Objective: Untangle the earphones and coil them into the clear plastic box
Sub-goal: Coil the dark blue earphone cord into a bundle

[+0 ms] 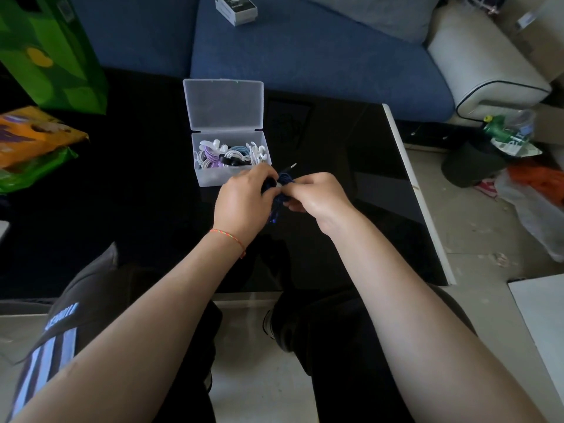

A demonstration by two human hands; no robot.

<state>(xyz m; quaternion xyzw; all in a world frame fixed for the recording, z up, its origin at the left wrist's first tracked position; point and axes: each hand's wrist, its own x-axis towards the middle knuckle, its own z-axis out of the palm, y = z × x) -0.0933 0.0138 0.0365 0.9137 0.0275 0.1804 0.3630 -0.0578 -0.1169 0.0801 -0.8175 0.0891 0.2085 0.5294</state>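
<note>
Wide glossy black counter (351, 178), and on it the clear plastic box (213, 178), hinged lid up, already holding coiled white, purple and pale-blue sets. Just in front, left hand (244, 199) and right hand (317, 193) meet, fingers of both curled and pinching the dark blue earphone cable (282, 181), silver jack plug (293, 165) poking out toward the box. Risk, I'd say: tug too hard and the knot tightens, or a loop slips loose.

Daylight from the right glares on the glossy black table (381, 166); wide-angle edges bend
</note>
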